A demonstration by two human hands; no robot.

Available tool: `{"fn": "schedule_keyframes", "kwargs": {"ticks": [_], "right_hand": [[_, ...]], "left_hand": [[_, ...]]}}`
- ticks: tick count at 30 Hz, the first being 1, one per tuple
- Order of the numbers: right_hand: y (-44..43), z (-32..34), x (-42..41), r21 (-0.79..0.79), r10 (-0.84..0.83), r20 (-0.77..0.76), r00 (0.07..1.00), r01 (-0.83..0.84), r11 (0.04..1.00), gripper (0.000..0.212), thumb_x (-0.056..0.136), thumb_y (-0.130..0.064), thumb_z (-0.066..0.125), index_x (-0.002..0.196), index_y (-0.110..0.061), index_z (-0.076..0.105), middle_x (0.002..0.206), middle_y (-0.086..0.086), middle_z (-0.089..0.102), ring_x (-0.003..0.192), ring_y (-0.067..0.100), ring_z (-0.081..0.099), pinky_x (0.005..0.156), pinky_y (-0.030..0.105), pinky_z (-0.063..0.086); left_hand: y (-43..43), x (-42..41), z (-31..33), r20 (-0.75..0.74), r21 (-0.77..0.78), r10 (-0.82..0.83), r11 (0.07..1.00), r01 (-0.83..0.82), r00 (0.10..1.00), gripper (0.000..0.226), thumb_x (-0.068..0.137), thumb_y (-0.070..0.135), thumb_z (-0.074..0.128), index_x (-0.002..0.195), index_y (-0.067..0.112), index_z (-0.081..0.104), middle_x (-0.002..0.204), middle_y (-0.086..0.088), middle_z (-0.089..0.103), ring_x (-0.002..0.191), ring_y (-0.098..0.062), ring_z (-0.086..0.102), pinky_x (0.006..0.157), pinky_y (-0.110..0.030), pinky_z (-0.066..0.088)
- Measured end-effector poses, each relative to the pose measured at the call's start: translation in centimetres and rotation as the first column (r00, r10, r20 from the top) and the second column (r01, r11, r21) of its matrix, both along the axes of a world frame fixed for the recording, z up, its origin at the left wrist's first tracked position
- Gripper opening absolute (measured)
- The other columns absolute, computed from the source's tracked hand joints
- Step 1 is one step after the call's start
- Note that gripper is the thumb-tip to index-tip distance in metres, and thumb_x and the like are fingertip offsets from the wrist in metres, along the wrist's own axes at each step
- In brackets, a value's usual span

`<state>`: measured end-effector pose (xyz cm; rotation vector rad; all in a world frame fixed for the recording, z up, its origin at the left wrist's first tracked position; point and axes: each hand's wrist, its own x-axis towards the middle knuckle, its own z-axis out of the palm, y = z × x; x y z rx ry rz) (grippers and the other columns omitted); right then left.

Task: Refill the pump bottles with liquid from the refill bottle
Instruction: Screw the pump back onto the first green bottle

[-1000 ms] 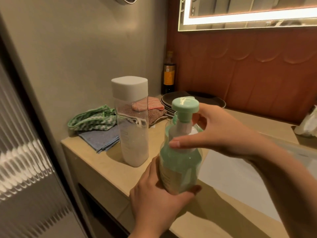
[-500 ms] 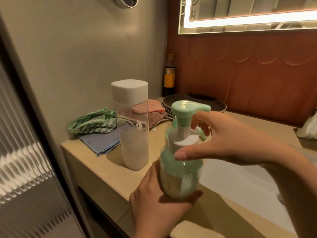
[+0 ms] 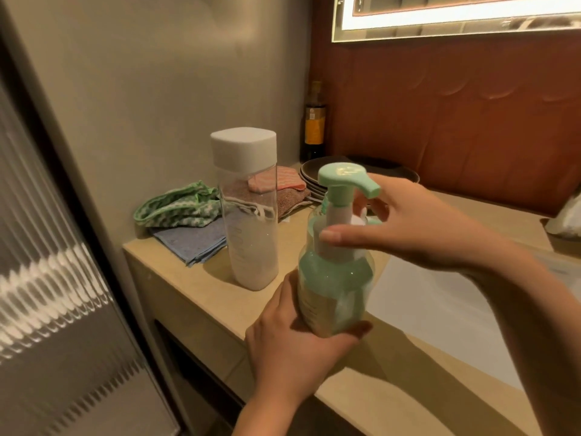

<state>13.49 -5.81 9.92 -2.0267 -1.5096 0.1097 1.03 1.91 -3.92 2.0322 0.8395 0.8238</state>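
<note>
Turning pump head (image 3: 342,175) further right (left hand (image 3: 292,347) steadies bottle (image 3: 333,289))

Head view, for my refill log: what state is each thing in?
Pump bottle: upright, pump on.
Refill bottle: upright, lid on, part full.
Left hand: grips the pump bottle's body.
Right hand: pinches the pump's collar.
Plates: stacked.
Dark bottle: upright.
Cloths: piled.

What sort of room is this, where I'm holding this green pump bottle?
Probably a bathroom vanity, though the stacked dark plates hint at a kitchenette: a lit mirror on the wall, a white basin in the beige counter, folded cloths in the corner.
</note>
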Motion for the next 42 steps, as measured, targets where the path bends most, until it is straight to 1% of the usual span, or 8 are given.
{"fn": "schedule_keyframes", "kwargs": {"ticks": [4, 10, 13, 18, 24, 28, 32, 42], "right_hand": [[-1.0, 0.8, 0.4, -0.028, 0.236, -0.095, 0.967, -0.240, 0.970, 0.028, 0.078, -0.048, 0.060, 0.106, -0.043, 0.057, 0.093, -0.037, 0.060, 0.080, -0.009, 0.054, 0.065, 0.009, 0.039], [-0.2, 0.0, 0.4, 0.057, 0.115, -0.157, 0.981, -0.107, 0.993, 0.060, 0.053, -0.055, 0.077, 0.097, -0.015, 0.065, 0.091, -0.002, 0.066, 0.085, 0.015, 0.059, 0.077, 0.042, 0.047], [0.4, -0.3, -0.1, 0.025, -0.031, -0.038, 0.999, 0.032, 0.999, 0.083, 0.041, -0.075, 0.069, 0.103, -0.021, 0.059, 0.093, -0.006, 0.062, 0.085, 0.010, 0.057, 0.075, 0.039, 0.048], [-0.6, 0.5, 0.2, -0.099, 0.194, -0.183, 0.964, -0.215, 0.972, 0.050, 0.078, -0.052, 0.056, 0.125, -0.033, 0.057, 0.120, -0.020, 0.061, 0.110, -0.005, 0.054, 0.095, 0.031, 0.044], [-0.1, 0.3, -0.2, -0.015, 0.138, -0.151, 0.979, -0.142, 0.990, 0.066, 0.055, -0.060, 0.078, 0.103, -0.016, 0.066, 0.103, 0.001, 0.067, 0.099, 0.023, 0.061, 0.091, 0.055, 0.044], [0.6, -0.2, -0.4, 0.021, 0.007, -0.133, 0.991, -0.004, 1.000, 0.084, 0.036, -0.070, 0.076, 0.096, -0.014, 0.060, 0.094, 0.009, 0.067, 0.089, 0.028, 0.062, 0.080, 0.053, 0.050], [0.7, -0.3, -0.8, 0.014, 0.004, -0.056, 0.998, -0.003, 1.000, 0.070, 0.050, -0.082, 0.061, 0.096, -0.029, 0.063, 0.095, -0.010, 0.065, 0.089, 0.009, 0.059, 0.071, 0.032, 0.047], [-0.8, 0.9, -0.5, 0.054, 0.219, -0.259, 0.941, -0.212, 0.976, 0.039, 0.066, -0.030, 0.072, 0.103, -0.017, 0.071, 0.104, -0.009, 0.072, 0.101, 0.007, 0.064, 0.093, 0.028, 0.049]], "left_hand": [[0.1, 0.0, 0.2, -0.051, 0.087, 0.007, 0.996, -0.003, 0.999, 0.097, 0.033, 0.084, 0.046, 0.121, 0.043, 0.038, 0.096, 0.028, 0.046, 0.088, -0.002, 0.043, 0.085, -0.032, 0.044], [-0.1, -0.1, 0.2, -0.018, 0.078, 0.002, 0.997, -0.001, 1.000, 0.092, 0.035, 0.082, 0.049, 0.117, 0.041, 0.044, 0.095, 0.027, 0.049, 0.092, -0.006, 0.051, 0.082, -0.029, 0.043], [-0.2, -0.1, 0.3, -0.019, 0.063, -0.001, 0.998, 0.002, 1.000, 0.089, 0.034, 0.082, 0.049, 0.114, 0.043, 0.048, 0.095, 0.028, 0.050, 0.100, -0.008, 0.055, 0.083, -0.028, 0.043], [-0.2, -0.1, 0.4, -0.040, 0.137, 0.001, 0.991, 0.005, 0.999, 0.092, 0.038, 0.084, 0.046, 0.116, 0.037, 0.049, 0.095, 0.025, 0.047, 0.093, -0.007, 0.051, 0.082, -0.028, 0.039], [-0.1, 0.0, 0.2, -0.084, 0.125, 0.014, 0.992, -0.003, 0.996, 0.087, 0.036, 0.085, 0.041, 0.106, 0.034, 0.048, 0.091, 0.020, 0.051, 0.086, -0.008, 0.050, 0.078, -0.026, 0.038], [-0.1, 0.0, 0.0, -0.060, 0.121, 0.024, 0.992, -0.017, 0.998, 0.096, 0.035, 0.085, 0.044, 0.114, 0.031, 0.047, 0.101, 0.015, 0.057, 0.098, -0.013, 0.055, 0.082, -0.030, 0.044], [-0.2, 0.0, 0.2, -0.020, 0.095, 0.004, 0.995, -0.002, 1.000, 0.088, 0.036, 0.085, 0.049, 0.110, 0.038, 0.044, 0.098, 0.019, 0.059, 0.095, -0.011, 0.057, 0.079, -0.031, 0.047], [-0.1, -0.2, 0.3, -0.117, 0.160, 0.003, 0.987, 0.016, 0.993, 0.091, 0.038, 0.087, 0.044, 0.112, 0.034, 0.046, 0.099, 0.019, 0.057, 0.093, -0.009, 0.054, 0.075, -0.028, 0.038]]}}
